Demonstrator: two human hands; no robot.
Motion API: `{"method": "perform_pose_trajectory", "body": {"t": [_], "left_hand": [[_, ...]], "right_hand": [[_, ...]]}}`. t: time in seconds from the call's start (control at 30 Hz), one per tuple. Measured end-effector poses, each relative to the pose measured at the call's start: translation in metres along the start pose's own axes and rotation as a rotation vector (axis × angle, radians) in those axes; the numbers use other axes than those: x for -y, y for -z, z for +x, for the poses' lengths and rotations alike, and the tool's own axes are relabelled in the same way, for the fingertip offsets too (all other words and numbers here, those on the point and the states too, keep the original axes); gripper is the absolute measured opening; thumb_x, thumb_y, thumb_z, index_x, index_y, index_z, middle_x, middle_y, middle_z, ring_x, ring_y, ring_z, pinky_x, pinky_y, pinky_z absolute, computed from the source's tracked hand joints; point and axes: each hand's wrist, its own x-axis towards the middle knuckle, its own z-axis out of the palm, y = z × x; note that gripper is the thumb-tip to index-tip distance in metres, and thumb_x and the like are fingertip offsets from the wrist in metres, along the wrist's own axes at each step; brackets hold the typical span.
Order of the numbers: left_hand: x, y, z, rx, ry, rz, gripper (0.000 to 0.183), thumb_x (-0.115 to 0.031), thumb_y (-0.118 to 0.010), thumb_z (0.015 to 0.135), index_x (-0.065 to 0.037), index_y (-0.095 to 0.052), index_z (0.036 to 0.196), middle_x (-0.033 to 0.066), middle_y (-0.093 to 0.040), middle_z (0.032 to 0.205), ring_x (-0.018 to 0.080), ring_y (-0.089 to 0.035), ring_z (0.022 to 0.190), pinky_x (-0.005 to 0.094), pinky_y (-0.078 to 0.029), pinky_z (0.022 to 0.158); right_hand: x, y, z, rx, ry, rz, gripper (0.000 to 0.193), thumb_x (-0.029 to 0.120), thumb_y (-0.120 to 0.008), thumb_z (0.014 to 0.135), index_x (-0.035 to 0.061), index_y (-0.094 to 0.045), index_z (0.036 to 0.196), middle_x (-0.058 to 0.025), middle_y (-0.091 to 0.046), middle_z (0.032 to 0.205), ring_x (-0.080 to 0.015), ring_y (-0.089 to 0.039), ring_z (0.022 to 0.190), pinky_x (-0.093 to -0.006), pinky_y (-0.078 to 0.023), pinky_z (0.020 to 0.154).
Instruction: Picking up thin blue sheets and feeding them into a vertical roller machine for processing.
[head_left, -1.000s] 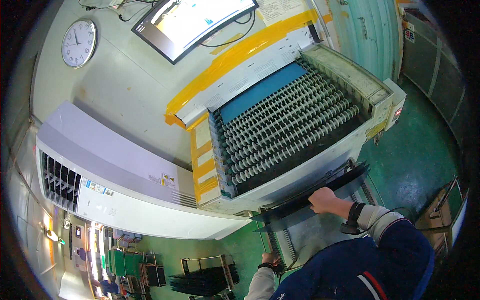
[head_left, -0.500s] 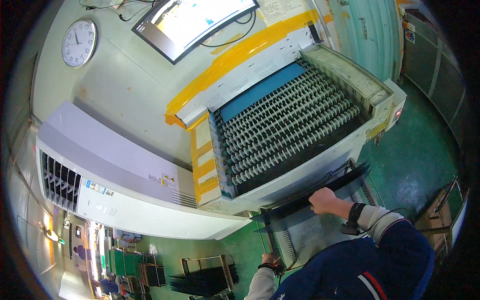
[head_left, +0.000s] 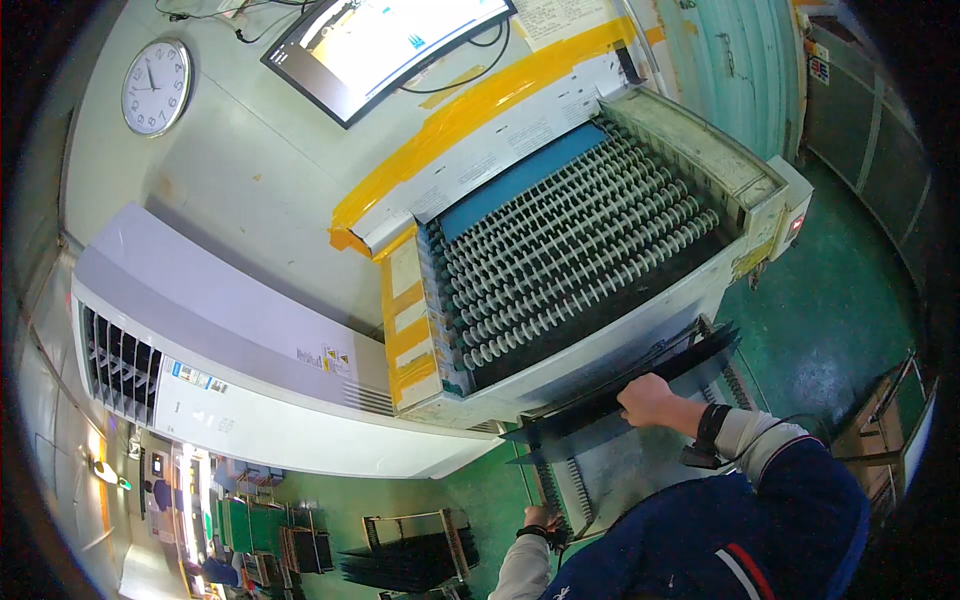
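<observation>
My right hand (head_left: pixel 646 401), with a black band at the wrist, is closed on the upper edge of a dark, thin panel (head_left: pixel 590 415). The panel stands upright in a slotted rack (head_left: pixel 578 487) in front of the roller machine, close beside at least one similar panel. Lower and to the left, my left hand (head_left: pixel 538 518) is closed at the rack's side frame; its fingertips are partly hidden. Above the panels lies the roller conveyor (head_left: pixel 580 250) with rows of pale discs. A blue sheet (head_left: pixel 520 180) shows at the conveyor's far end.
A white air conditioner (head_left: pixel 260 370) spans the left, next to the machine. Beyond it, another rack of dark panels (head_left: pixel 405 560) stands on the green floor. A framed cart (head_left: pixel 890 435) is at the right. A screen (head_left: pixel 385 50) and a clock (head_left: pixel 156 87) hang on the wall.
</observation>
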Motion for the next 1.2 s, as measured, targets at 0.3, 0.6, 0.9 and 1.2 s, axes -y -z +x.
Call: {"method": "perform_pose_trajectory", "body": {"t": [0.3, 0.6, 0.9, 1.2], "left_hand": [[0.002, -0.002, 0.003, -0.062, -0.026, 0.251, 0.041, -0.049, -0.037, 0.093, -0.023, -0.064, 0.106, -0.0047, -0.066, 0.073, 0.0137, -0.063, 0.060, 0.0380, -0.045, 0.056], [-0.009, 0.013, -0.012, 0.052, 0.060, -0.097, 0.035, -0.048, -0.041, 0.092, -0.025, -0.067, 0.089, -0.0082, -0.065, 0.066, 0.0108, -0.062, 0.054, 0.0353, -0.044, 0.054], [0.009, -0.015, 0.017, -0.017, 0.035, 0.153, 0.034, -0.043, -0.043, 0.093, -0.023, -0.068, 0.104, -0.0044, -0.069, 0.076, 0.0103, -0.065, 0.062, 0.0354, -0.050, 0.058], [-0.001, 0.003, 0.003, 0.093, 0.209, -0.411, 0.041, -0.044, -0.037, 0.095, -0.016, -0.059, 0.114, 0.0016, -0.069, 0.078, 0.0172, -0.065, 0.063, 0.0357, -0.050, 0.054]], "right_hand": [[0.002, 0.006, -0.001, 0.024, -0.007, 0.014, 0.032, 0.039, -0.061, 0.080, 0.0092, -0.069, 0.089, -0.0122, -0.068, 0.083, -0.0310, -0.066, 0.084, -0.0436, -0.051, 0.074], [0.003, 0.007, -0.001, 0.058, -0.025, 0.019, 0.033, 0.039, -0.061, 0.080, 0.0089, -0.069, 0.090, -0.0134, -0.068, 0.087, -0.0316, -0.065, 0.087, -0.0437, -0.050, 0.076], [0.003, 0.007, -0.002, 0.057, -0.017, -0.017, 0.032, 0.039, -0.061, 0.080, 0.0093, -0.069, 0.089, -0.0129, -0.068, 0.085, -0.0313, -0.065, 0.086, -0.0437, -0.050, 0.076], [0.001, 0.000, -0.003, 0.028, 0.017, -0.010, 0.031, 0.038, -0.060, 0.080, 0.0104, -0.069, 0.089, -0.0121, -0.068, 0.085, -0.0310, -0.066, 0.086, -0.0441, -0.051, 0.074]]}}
